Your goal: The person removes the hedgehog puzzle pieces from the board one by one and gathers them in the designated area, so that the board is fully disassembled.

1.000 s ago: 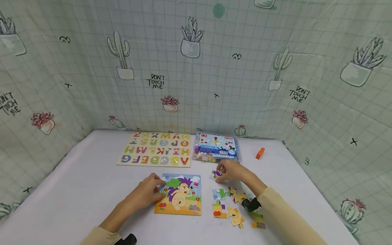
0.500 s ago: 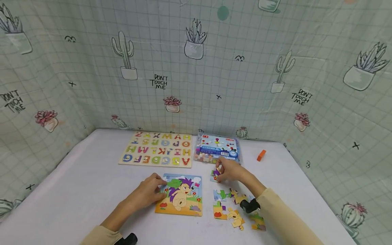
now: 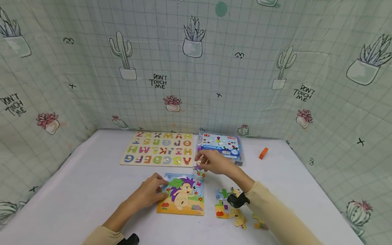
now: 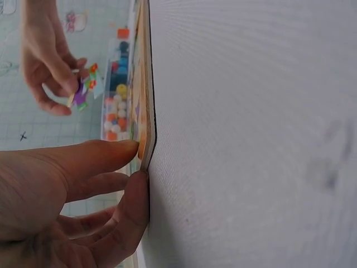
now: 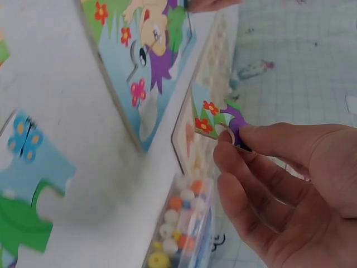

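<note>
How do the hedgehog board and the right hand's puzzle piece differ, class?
The hedgehog board lies on the table; the puzzle piece is held up in the right hand. The larger board shows a whole hedgehog; the smaller piece, only a fragment. Both show red flowers.

White table (image 3: pixel 76 183), letter board (image 3: pixel 157 149) at back, bead box (image 3: pixel 219 141) just beside it, orange block (image 3: pixel 263 153) farther right, hedgehog puzzle (image 3: pixel 183 197) nearer the front, loose pieces (image 3: pixel 222 210) to its right
</note>
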A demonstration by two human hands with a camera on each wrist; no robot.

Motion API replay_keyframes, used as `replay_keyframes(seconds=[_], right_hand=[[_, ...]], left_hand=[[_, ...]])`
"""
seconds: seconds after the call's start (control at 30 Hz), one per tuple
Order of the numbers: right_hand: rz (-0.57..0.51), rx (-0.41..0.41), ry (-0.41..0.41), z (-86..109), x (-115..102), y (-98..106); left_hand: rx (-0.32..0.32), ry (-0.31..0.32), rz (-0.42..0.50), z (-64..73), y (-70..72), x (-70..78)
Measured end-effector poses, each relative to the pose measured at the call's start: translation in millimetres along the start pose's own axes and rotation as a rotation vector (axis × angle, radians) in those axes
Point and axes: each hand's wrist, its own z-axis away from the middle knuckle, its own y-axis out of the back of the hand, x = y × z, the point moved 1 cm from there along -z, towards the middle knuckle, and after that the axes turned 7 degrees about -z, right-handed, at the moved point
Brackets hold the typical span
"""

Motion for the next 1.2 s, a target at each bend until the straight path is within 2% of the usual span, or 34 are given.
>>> replay_keyframes(seconds=[0.2, 0.5, 0.83, 1.07, 1.2], right_hand=[[-0.005, -0.023, 0.068, -14.1, -7.7, -14.7], [-0.081, -0.094, 0.067, -37.5, -21.6, -47.9], [-0.078, -0.030, 0.016, -48.7, -19.3, -64.3], [-0.083, -0.035, 0.043, -52.2, -14.2, -76.2], [-0.041, -0.023, 0.073, -52.5, -14.0, -81.7]], left_hand=[[-0.006, 0.004, -0.003, 0.0, 0.2, 1.0], [0.000, -0.032, -0.012, -2.6, 2.1, 2.3], [0.004, -0.041, -0.050, -3.0, 2.2, 2.4], [-0.031, -0.056, -0.060, 0.6, 4.5, 2.4], [-0.035, -0.100, -0.109, 1.2, 2.2, 3.7]])
